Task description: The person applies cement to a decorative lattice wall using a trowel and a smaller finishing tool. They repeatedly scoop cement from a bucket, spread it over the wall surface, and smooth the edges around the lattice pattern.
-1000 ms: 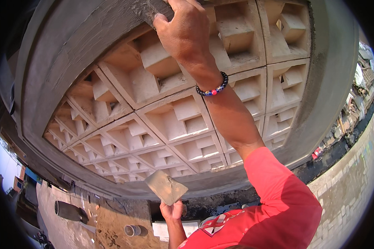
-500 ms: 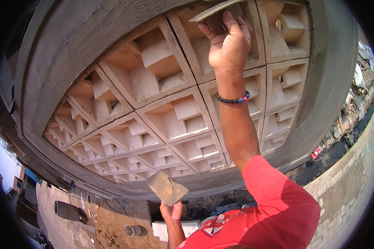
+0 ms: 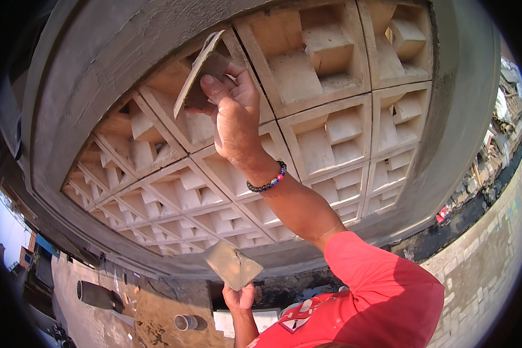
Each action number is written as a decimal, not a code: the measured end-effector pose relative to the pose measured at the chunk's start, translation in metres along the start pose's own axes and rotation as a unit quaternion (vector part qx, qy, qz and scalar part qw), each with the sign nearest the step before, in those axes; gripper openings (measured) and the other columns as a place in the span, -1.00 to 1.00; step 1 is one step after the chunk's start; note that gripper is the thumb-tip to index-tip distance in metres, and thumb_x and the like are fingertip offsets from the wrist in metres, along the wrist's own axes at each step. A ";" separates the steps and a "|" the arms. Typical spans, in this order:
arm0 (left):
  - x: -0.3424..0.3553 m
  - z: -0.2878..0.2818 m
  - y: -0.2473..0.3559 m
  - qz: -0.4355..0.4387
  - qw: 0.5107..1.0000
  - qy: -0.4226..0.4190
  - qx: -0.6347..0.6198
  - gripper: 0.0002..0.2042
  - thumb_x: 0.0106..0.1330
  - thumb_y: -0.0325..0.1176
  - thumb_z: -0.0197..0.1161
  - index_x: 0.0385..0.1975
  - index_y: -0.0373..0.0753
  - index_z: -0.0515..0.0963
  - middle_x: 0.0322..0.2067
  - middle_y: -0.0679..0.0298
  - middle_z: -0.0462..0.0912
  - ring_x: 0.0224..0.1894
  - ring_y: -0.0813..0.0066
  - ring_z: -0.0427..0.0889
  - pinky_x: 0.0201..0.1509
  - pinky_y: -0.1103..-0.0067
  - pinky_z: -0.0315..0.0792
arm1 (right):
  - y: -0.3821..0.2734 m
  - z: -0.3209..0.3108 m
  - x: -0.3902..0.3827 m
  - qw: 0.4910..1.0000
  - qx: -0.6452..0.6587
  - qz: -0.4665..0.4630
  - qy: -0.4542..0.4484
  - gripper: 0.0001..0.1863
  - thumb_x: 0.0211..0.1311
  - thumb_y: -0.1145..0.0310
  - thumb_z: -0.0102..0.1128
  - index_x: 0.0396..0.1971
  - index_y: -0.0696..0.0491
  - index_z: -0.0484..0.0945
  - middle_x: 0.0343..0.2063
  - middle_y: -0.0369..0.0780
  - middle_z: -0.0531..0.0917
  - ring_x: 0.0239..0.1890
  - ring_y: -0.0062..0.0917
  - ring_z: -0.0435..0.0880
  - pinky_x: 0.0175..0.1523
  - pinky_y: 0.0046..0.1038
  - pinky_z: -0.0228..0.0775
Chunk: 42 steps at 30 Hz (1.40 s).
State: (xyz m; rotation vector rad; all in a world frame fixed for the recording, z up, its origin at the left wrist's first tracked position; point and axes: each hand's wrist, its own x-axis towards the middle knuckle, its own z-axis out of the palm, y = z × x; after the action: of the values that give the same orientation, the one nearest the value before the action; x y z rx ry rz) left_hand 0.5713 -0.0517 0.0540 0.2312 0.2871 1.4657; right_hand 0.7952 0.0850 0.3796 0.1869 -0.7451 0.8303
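Note:
My right hand (image 3: 235,113) is raised in front of the wall, closed around a flat plastering trowel (image 3: 198,72) with a pale, mortar-smeared edge. The trowel is tilted, close to the upper left vent blocks (image 3: 214,168) and the wet grey plaster band (image 3: 136,49) beside them. Whether its plate touches the wall, I cannot tell. Low in front of me, my left hand (image 3: 239,296) grips a square mortar board (image 3: 234,265) from below. A grey smear of mortar lies on the board.
Cream vent blocks with deep square recesses fill the wall, framed by smooth grey plaster (image 3: 458,116). Below are a small bucket (image 3: 184,322), a dark barrel-like container (image 3: 95,294) and a sand-coloured patch (image 3: 156,313). Rubble (image 3: 493,148) lines a dark ditch at the right.
My right hand has swung left and down with the trowel, from the top middle blocks to the upper left ones, and the trowel has turned steeper. My left hand and its board have barely moved.

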 end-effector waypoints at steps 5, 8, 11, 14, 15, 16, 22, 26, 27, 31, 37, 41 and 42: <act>-0.005 0.003 0.002 -0.008 1.000 -0.001 -0.002 -0.63 0.23 -0.48 0.08 0.05 -0.39 0.40 0.06 0.05 0.49 0.10 0.18 0.47 0.23 0.28 0.32 | -0.079 -0.053 0.026 0.985 0.037 -0.161 0.046 -0.69 0.29 0.46 0.01 -0.02 0.18 0.23 -0.21 -0.14 0.53 -0.21 -0.45 0.59 -0.25 -0.35 0.64; 0.001 -0.003 0.002 -0.012 1.000 0.017 -0.003 -0.63 0.23 -0.48 0.08 0.05 -0.39 0.40 0.06 0.05 0.49 0.11 0.17 0.47 0.24 0.28 0.32 | -0.113 -0.063 0.048 0.975 0.031 -0.214 0.043 -0.70 0.28 0.47 0.01 -0.04 0.18 0.24 -0.22 -0.14 0.53 -0.21 -0.43 0.59 -0.25 -0.33 0.64; 0.002 -0.001 0.001 -0.020 1.000 0.019 0.000 -0.64 0.23 -0.48 0.07 0.05 -0.39 0.40 0.06 0.04 0.49 0.10 0.18 0.47 0.23 0.29 0.33 | -0.127 -0.075 0.074 0.969 0.005 -0.242 0.046 -0.73 0.27 0.47 -0.01 -0.05 0.16 0.30 -0.18 -0.15 0.52 -0.16 -0.38 0.57 -0.20 -0.23 0.61; 0.004 0.001 -0.002 -0.024 0.999 0.008 -0.020 -0.64 0.24 -0.49 0.06 0.05 -0.40 0.40 0.06 0.04 0.49 0.11 0.18 0.47 0.23 0.29 0.33 | -0.132 -0.048 0.070 0.974 0.007 -0.223 0.032 -0.80 0.35 0.44 -0.09 -0.09 0.15 0.37 -0.17 -0.18 0.53 -0.22 -0.45 0.58 -0.25 -0.45 0.60; 0.005 0.002 -0.003 -0.023 1.000 0.003 -0.016 -0.64 0.24 -0.49 0.06 0.05 -0.40 0.40 0.06 0.04 0.49 0.11 0.18 0.47 0.23 0.29 0.33 | -0.132 -0.049 0.075 0.978 -0.001 -0.204 0.035 -0.80 0.36 0.43 -0.10 -0.08 0.15 0.38 -0.15 -0.19 0.54 -0.22 -0.45 0.58 -0.25 -0.46 0.59; 0.004 0.003 -0.002 -0.021 1.000 -0.003 -0.013 -0.65 0.24 -0.49 0.05 0.05 -0.40 0.40 0.06 0.04 0.49 0.11 0.18 0.46 0.24 0.28 0.33 | -0.130 -0.049 0.081 0.982 -0.008 -0.184 0.038 -0.79 0.37 0.42 -0.12 -0.08 0.14 0.39 -0.13 -0.19 0.54 -0.22 -0.46 0.59 -0.24 -0.46 0.59; 0.002 -0.001 -0.001 -0.015 0.999 0.005 -0.038 -0.64 0.25 -0.49 0.05 0.06 -0.40 0.39 0.07 0.04 0.48 0.12 0.18 0.45 0.25 0.27 0.31 | -0.062 -0.014 0.057 0.981 -0.003 -0.165 0.104 -0.71 0.27 0.47 0.03 -0.07 0.18 0.25 -0.22 -0.13 0.51 -0.24 -0.44 0.58 -0.29 -0.36 0.64; -0.006 -0.016 0.006 0.018 0.999 0.032 -0.034 -0.61 0.22 -0.47 0.10 0.08 -0.33 0.39 0.07 0.10 0.49 0.13 0.23 0.45 0.25 0.27 0.30 | 0.000 0.013 0.037 0.990 0.021 -0.105 0.088 -0.73 0.26 0.47 0.05 -0.09 0.15 0.25 -0.22 -0.18 0.49 -0.22 -0.43 0.56 -0.30 -0.30 0.62; -0.009 -0.016 0.007 0.022 0.998 0.033 -0.042 -0.61 0.21 -0.47 0.11 0.07 -0.34 0.39 0.07 0.10 0.49 0.13 0.23 0.45 0.25 0.27 0.31 | 0.013 0.021 0.032 0.991 0.020 -0.093 0.092 -0.73 0.26 0.47 0.05 -0.09 0.15 0.25 -0.21 -0.18 0.48 -0.24 -0.46 0.54 -0.30 -0.32 0.62; -0.018 -0.019 0.012 0.047 0.996 0.036 -0.072 -0.61 0.20 -0.48 0.12 0.07 -0.34 0.39 0.07 0.09 0.49 0.13 0.21 0.46 0.23 0.26 0.34 | 0.063 0.049 0.017 0.994 0.034 -0.062 0.081 -0.72 0.26 0.48 0.06 -0.09 0.12 0.22 -0.22 -0.20 0.45 -0.30 -0.57 0.46 -0.30 -0.38 0.61; -0.026 -0.023 0.018 0.057 0.989 0.042 -0.127 -0.61 0.19 -0.50 0.12 0.06 -0.40 0.38 0.09 0.04 0.46 0.14 0.16 0.43 0.25 0.24 0.31 | 0.118 0.064 -0.013 0.998 0.033 0.046 0.002 -0.67 0.27 0.49 0.05 -0.04 0.15 0.18 -0.20 -0.15 0.51 -0.23 -0.56 0.55 -0.29 -0.45 0.60; -0.027 -0.033 0.018 0.069 0.991 0.039 -0.107 -0.61 0.18 -0.52 0.11 0.05 -0.43 0.37 0.09 0.01 0.44 0.16 0.14 0.41 0.26 0.25 0.29 | 0.099 0.040 -0.027 0.998 0.031 0.046 -0.028 -0.68 0.27 0.48 0.08 -0.05 0.17 0.23 -0.20 -0.13 0.54 -0.27 -0.51 0.60 -0.27 -0.39 0.62; -0.029 -0.032 0.018 0.074 0.991 0.046 -0.105 -0.61 0.18 -0.53 0.11 0.05 -0.43 0.37 0.09 0.01 0.44 0.16 0.14 0.41 0.27 0.25 0.28 | 0.087 0.034 -0.030 0.999 0.040 0.018 -0.020 -0.67 0.26 0.46 0.10 -0.05 0.17 0.23 -0.20 -0.13 0.54 -0.27 -0.48 0.61 -0.26 -0.37 0.63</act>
State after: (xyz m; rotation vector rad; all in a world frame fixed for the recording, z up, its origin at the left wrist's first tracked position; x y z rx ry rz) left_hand 0.5416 -0.0792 0.0309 0.0137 0.1911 1.6442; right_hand 0.7010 0.1114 0.3733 0.2625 -0.7564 0.8939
